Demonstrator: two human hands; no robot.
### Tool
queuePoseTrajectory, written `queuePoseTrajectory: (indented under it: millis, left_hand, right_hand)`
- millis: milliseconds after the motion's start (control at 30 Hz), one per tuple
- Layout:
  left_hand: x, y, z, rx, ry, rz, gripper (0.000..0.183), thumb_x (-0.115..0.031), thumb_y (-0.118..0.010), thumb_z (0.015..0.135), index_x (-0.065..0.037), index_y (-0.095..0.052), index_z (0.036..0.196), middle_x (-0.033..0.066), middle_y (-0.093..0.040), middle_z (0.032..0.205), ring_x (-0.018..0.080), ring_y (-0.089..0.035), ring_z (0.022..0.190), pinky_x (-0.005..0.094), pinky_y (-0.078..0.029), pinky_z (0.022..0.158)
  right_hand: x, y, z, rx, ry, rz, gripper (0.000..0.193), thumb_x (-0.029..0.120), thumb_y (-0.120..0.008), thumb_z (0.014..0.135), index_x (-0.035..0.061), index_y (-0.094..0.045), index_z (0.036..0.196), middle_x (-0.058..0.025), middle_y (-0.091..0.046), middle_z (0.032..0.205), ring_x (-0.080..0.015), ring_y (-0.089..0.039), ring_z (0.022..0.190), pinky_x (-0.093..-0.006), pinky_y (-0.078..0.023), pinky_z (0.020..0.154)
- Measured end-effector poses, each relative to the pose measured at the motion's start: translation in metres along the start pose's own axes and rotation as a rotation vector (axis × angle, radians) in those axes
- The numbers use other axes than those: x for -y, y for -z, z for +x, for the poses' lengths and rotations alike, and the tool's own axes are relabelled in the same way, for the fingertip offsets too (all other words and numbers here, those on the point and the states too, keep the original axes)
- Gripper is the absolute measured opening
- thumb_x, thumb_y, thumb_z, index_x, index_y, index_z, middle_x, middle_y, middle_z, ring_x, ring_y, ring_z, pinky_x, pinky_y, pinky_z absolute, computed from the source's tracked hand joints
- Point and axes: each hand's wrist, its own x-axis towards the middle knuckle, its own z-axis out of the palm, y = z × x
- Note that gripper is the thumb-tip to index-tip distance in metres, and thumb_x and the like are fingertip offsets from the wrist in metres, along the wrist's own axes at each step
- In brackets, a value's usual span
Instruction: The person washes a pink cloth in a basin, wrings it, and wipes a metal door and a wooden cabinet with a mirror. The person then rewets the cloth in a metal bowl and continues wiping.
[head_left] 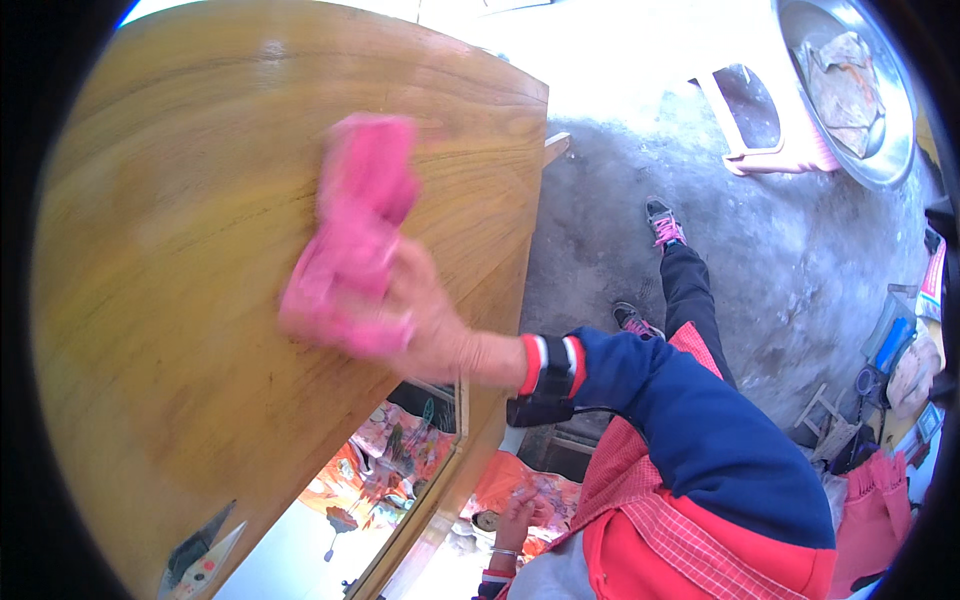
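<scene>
Right arm reaching from 4 o'clock toward 9 o'clock, the right hand (425, 315) turned over a wooden panel (170, 260); a black band (556, 368) circles its cuff. The fingers, blurred and partly hidden, are closed on one pink cloth (368, 180), which lies bunched against the panel toward 10 o'clock, its free end pointing to 12. Left hand (516, 518) at 6 o'clock, raised upright above one bracelet (505, 552), beside floral fabric (500, 478); whether its fingers are apart or together cannot be told. At 2 o'clock: one stool (812, 148), bearing one basin (903, 160) with crumpled grey fabric (848, 90) inside. Between 2 and 3 o'clock: two shoes (666, 228) on the floor (600, 230)
</scene>
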Motion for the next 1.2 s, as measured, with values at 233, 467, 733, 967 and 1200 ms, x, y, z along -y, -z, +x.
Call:
queuePoseTrajectory:
  millis: [233,467,733,967,1200]
  left_hand:
    - [-0.003,0.007,0.002,-0.069,-0.024,0.034,0.027,-0.016,-0.049,0.091,-0.001,-0.052,0.114,0.0095,-0.061,0.092,0.0175,-0.062,0.078,0.0271,-0.053,0.065]
    - [-0.015,-0.013,0.000,-0.055,0.114,-0.004,0.028,-0.017,-0.048,0.092,-0.003,-0.051,0.116,0.0086,-0.060,0.094,0.0166,-0.061,0.080,0.0264,-0.051,0.066]
    - [-0.031,-0.026,-0.011,-0.087,0.089,-0.060,0.024,-0.012,-0.047,0.092,-0.003,-0.053,0.114,0.0077,-0.062,0.094,0.0143,-0.061,0.080,0.0249,-0.051,0.067]
    - [-0.018,-0.013,0.000,-0.017,0.057,-0.043,0.026,-0.012,-0.047,0.092,-0.004,-0.053,0.115,0.0073,-0.061,0.095,0.0149,-0.061,0.081,0.0264,-0.053,0.066]
    - [-0.025,-0.001,0.005,-0.040,0.084,0.020,0.025,-0.013,-0.047,0.092,-0.004,-0.053,0.115,0.0072,-0.061,0.094,0.0156,-0.062,0.080,0.0259,-0.051,0.066]
  right_hand:
    - [-0.051,-0.005,-0.044,0.172,0.480,0.096,0.051,0.032,-0.063,0.074,0.0202,-0.049,0.123,-0.0052,-0.041,0.132,-0.0302,-0.030,0.127,-0.0517,-0.018,0.107]
    - [-0.258,0.043,-0.126,-0.002,-0.651,0.035,0.024,0.016,-0.056,0.084,0.0051,-0.051,0.105,-0.0035,-0.055,0.086,-0.0160,-0.054,0.078,-0.0317,-0.046,0.068]
    - [-0.346,0.004,-0.176,-0.427,-1.290,0.412,0.041,0.047,-0.039,0.092,0.0100,-0.053,0.103,0.0018,-0.052,0.076,-0.0105,-0.051,0.062,-0.0249,-0.042,0.055]
    - [-0.155,-0.019,-0.057,-0.530,-0.731,0.636,0.038,0.012,-0.055,0.083,0.0012,-0.046,0.119,-0.0099,-0.047,0.117,-0.0221,-0.043,0.112,-0.0342,-0.032,0.098]
    - [-0.073,0.010,-0.019,0.011,0.159,-0.081,0.048,0.023,-0.063,0.072,0.0235,-0.051,0.118,-0.0065,-0.038,0.132,-0.0320,-0.030,0.125,-0.0513,-0.022,0.102]
